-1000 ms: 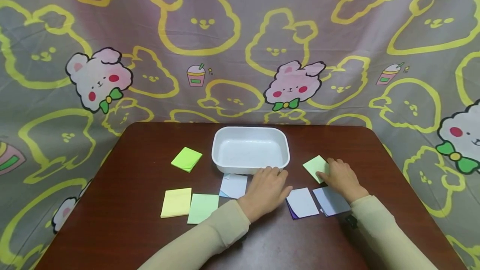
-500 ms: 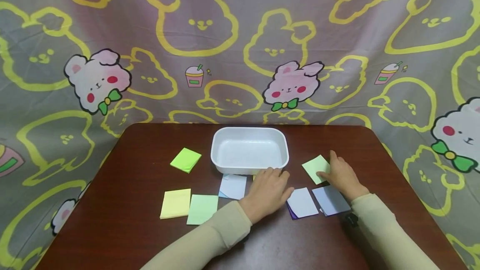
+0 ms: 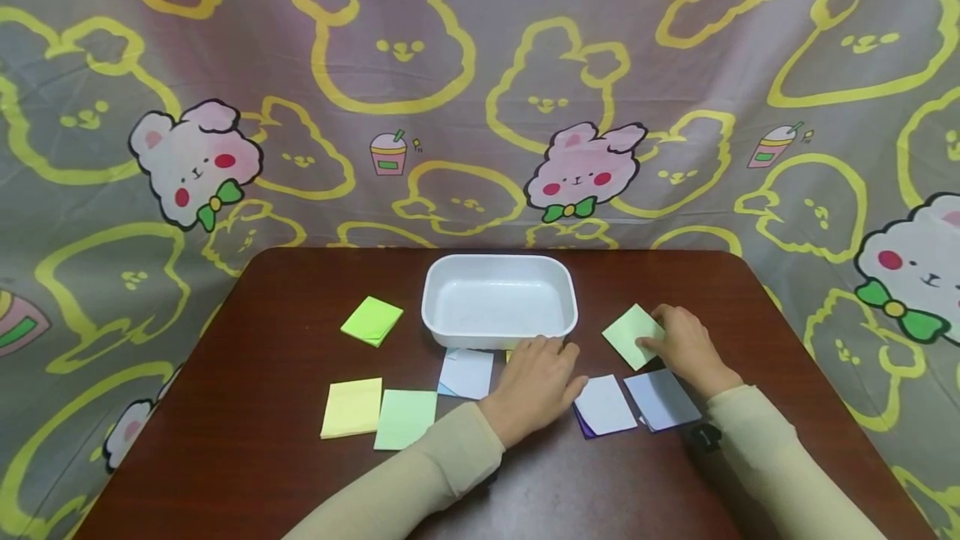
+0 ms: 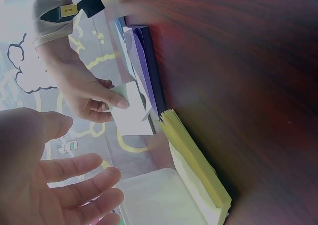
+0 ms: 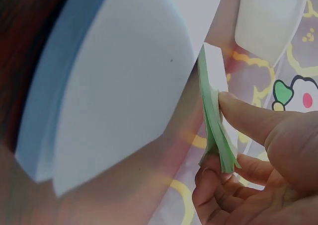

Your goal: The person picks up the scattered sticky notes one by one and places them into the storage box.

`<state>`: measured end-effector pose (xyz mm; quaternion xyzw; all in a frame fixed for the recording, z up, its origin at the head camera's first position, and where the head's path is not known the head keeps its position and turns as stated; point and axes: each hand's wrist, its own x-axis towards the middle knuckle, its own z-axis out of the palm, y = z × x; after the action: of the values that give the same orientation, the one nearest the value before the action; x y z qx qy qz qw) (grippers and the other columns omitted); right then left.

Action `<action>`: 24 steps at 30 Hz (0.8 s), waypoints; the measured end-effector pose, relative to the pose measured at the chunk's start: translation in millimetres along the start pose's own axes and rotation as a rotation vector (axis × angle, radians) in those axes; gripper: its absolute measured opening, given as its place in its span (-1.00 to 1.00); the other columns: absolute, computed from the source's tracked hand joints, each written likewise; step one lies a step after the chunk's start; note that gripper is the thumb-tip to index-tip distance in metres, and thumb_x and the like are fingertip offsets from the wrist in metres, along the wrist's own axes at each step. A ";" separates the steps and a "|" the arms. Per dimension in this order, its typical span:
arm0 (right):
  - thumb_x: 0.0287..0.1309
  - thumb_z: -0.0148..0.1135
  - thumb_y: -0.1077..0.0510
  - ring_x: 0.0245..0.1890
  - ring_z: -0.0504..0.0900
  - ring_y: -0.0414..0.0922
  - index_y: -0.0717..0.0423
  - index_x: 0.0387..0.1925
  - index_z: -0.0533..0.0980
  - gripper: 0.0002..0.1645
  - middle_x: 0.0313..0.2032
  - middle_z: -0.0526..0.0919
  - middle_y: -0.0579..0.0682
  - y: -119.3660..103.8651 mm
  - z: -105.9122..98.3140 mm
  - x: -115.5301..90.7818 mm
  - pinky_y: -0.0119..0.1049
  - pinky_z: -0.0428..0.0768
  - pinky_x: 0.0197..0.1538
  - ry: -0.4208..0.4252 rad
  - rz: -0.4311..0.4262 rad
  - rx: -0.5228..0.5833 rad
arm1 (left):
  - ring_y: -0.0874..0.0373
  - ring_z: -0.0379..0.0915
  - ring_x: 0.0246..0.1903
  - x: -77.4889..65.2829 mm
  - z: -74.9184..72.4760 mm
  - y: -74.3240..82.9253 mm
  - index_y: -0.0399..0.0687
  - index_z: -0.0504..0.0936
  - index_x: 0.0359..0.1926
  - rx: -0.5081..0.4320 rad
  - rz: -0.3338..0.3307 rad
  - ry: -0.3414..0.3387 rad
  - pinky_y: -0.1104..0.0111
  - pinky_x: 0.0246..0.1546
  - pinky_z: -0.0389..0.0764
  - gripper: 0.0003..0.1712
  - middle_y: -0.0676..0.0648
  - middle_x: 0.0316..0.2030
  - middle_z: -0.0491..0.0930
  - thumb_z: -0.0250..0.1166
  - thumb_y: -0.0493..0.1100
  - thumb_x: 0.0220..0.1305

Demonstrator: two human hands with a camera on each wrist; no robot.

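My right hand pinches the near-right edge of a pale green sticky-note pad, thumb on top and fingers beneath, as the right wrist view confirms. The pad's layered edge fans apart slightly at the gripped end. My left hand hovers with loosely extended fingers by the front wall of a white tray, holding nothing. Beneath it is a yellow sticky-note pad, mostly hidden in the head view. Right of that hand lie a white-topped purple pad and a blue-grey pad.
A light blue pad lies in front of the tray. Farther left are a bright green pad, a pale yellow pad and a mint green pad. A patterned curtain hangs behind the brown table.
My right hand's fingers have closed on the pale green pad, which has risen slightly and now shows more of its surface. My left hand stays nearly still.
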<state>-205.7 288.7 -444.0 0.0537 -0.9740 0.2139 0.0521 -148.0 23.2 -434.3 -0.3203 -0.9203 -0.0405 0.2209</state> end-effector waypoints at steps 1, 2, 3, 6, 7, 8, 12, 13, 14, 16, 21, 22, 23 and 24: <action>0.00 0.53 0.19 -0.35 0.51 0.06 0.48 -0.12 0.54 -0.50 -0.32 0.62 0.28 0.1 -0.2 -0.1 -0.06 0.45 -0.29 -0.002 0.004 0.001 | 0.13 0.57 -0.37 0.1 -0.1 0.1 0.05 0.62 -0.25 0.001 0.000 0.004 0.33 -0.37 0.48 -0.67 0.06 -0.40 0.66 0.29 0.20 0.33; 0.02 0.52 0.20 -0.34 0.51 0.07 0.48 -0.12 0.53 -0.51 -0.31 0.61 0.28 0.0 -0.5 -0.5 -0.05 0.45 -0.28 -0.003 0.007 0.004 | 0.13 0.58 -0.37 0.2 -0.2 0.2 0.05 0.62 -0.25 0.001 0.001 0.007 0.33 -0.37 0.48 -0.67 0.06 -0.40 0.66 0.29 0.20 0.32; 0.04 0.51 0.21 -0.33 0.50 0.07 0.47 -0.13 0.53 -0.53 -0.31 0.60 0.28 0.0 -0.8 -0.9 -0.04 0.46 -0.28 -0.002 0.009 0.006 | 0.12 0.58 -0.37 0.5 -0.3 0.3 0.05 0.63 -0.26 -0.001 0.002 0.009 0.33 -0.37 0.48 -0.67 0.06 -0.40 0.66 0.29 0.20 0.32; 0.11 0.45 0.22 -0.31 0.52 0.10 0.45 -0.16 0.53 -0.61 -0.32 0.59 0.28 0.5 -1.6 -2.1 0.02 0.47 -0.25 0.013 -0.001 0.009 | 0.12 0.58 -0.36 1.2 -0.5 0.6 0.05 0.62 -0.26 -0.005 0.003 0.000 0.32 -0.36 0.49 -0.67 0.06 -0.41 0.65 0.28 0.19 0.33; 0.14 0.42 0.23 -0.31 0.54 0.11 0.44 -0.17 0.53 -0.64 -0.31 0.60 0.28 0.4 -2.1 -2.7 0.04 0.48 -0.24 0.019 -0.005 0.012 | 0.12 0.58 -0.36 1.5 -0.8 0.8 0.05 0.62 -0.26 -0.009 0.003 -0.007 0.32 -0.35 0.49 -0.67 0.06 -0.41 0.65 0.28 0.19 0.33; 0.17 0.39 0.22 -0.31 0.55 0.11 0.43 -0.18 0.54 -0.68 -0.31 0.62 0.28 0.3 -2.8 -3.2 0.05 0.49 -0.24 0.025 -0.009 0.014 | 0.12 0.57 -0.36 1.7 -1.0 1.0 0.05 0.62 -0.26 -0.011 0.002 -0.015 0.32 -0.35 0.49 -0.67 0.06 -0.40 0.65 0.27 0.19 0.34; 0.27 0.29 0.21 -0.38 0.58 0.06 0.37 -0.18 0.55 -0.75 -0.31 0.68 0.25 -0.8 -5.9 -3.8 -0.05 0.49 -0.36 0.028 -0.007 0.019 | 0.14 0.57 -0.33 3.1 -2.7 1.8 0.04 0.64 -0.20 -0.022 -0.002 -0.048 0.34 -0.34 0.49 -0.66 0.06 -0.38 0.65 0.25 0.19 0.36; 0.28 0.28 0.20 -0.41 0.57 0.04 0.36 -0.18 0.56 -0.76 -0.31 0.69 0.24 -1.5 -6.8 -4.1 -0.10 0.46 -0.41 0.025 -0.002 0.019 | 0.14 0.57 -0.33 3.5 -2.7 2.0 0.03 0.65 -0.19 -0.026 -0.002 -0.053 0.34 -0.34 0.49 -0.66 0.06 -0.38 0.66 0.25 0.19 0.37; 0.29 0.27 0.19 -0.44 0.55 0.01 0.34 -0.17 0.56 -0.76 -0.32 0.70 0.22 -2.2 -7.5 -4.5 -0.16 0.43 -0.44 0.020 0.004 0.017 | 0.14 0.57 -0.33 3.8 -2.5 2.2 0.03 0.65 -0.18 -0.029 -0.002 -0.057 0.34 -0.33 0.49 -0.66 0.06 -0.38 0.66 0.25 0.18 0.37; 0.30 0.27 0.18 -0.47 0.53 -0.04 0.32 -0.17 0.56 -0.76 -0.33 0.70 0.19 -3.8 -8.8 -5.7 -0.22 0.38 -0.48 0.014 0.014 0.010 | 0.14 0.57 -0.33 4.4 -1.9 2.6 0.03 0.65 -0.19 -0.031 0.000 -0.056 0.34 -0.34 0.49 -0.66 0.06 -0.38 0.66 0.25 0.18 0.37; 0.30 0.28 0.13 -0.48 0.54 -0.07 0.26 -0.17 0.58 -0.77 -0.31 0.72 0.16 -6.6 -11.6 -8.4 -0.25 0.35 -0.50 0.017 0.025 -0.013 | 0.13 0.57 -0.35 5.3 -0.6 3.8 0.03 0.64 -0.21 -0.028 0.004 -0.051 0.34 -0.36 0.49 -0.66 0.07 -0.40 0.65 0.25 0.18 0.37; 0.30 0.28 0.13 -0.47 0.54 -0.07 0.26 -0.17 0.58 -0.77 -0.30 0.72 0.17 -7.0 -12.0 -8.6 -0.25 0.35 -0.51 0.017 0.025 -0.014 | 0.14 0.57 -0.35 5.5 -0.8 4.1 0.03 0.64 -0.20 -0.029 0.003 -0.053 0.34 -0.37 0.49 -0.66 0.07 -0.40 0.65 0.25 0.19 0.37; 0.30 0.28 0.13 -0.47 0.54 -0.07 0.26 -0.17 0.58 -0.77 -0.29 0.73 0.17 -7.4 -12.3 -8.8 -0.25 0.35 -0.50 0.020 0.022 -0.013 | 0.14 0.56 -0.36 5.9 -1.2 4.5 0.03 0.64 -0.20 -0.031 0.002 -0.056 0.34 -0.37 0.48 -0.66 0.07 -0.40 0.64 0.25 0.19 0.37; 0.30 0.29 0.13 -0.47 0.55 -0.07 0.25 -0.18 0.58 -0.77 -0.28 0.73 0.17 -7.8 -12.7 -9.0 -0.25 0.36 -0.50 0.024 0.019 -0.014 | 0.14 0.56 -0.36 6.2 -1.3 4.7 0.03 0.64 -0.20 -0.032 -0.001 -0.057 0.35 -0.38 0.48 -0.66 0.07 -0.40 0.64 0.24 0.19 0.37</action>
<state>-194.9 287.7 -430.4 0.0415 -0.9752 0.2082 0.0622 -149.0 30.2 -430.8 -0.3243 -0.9256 -0.0461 0.1897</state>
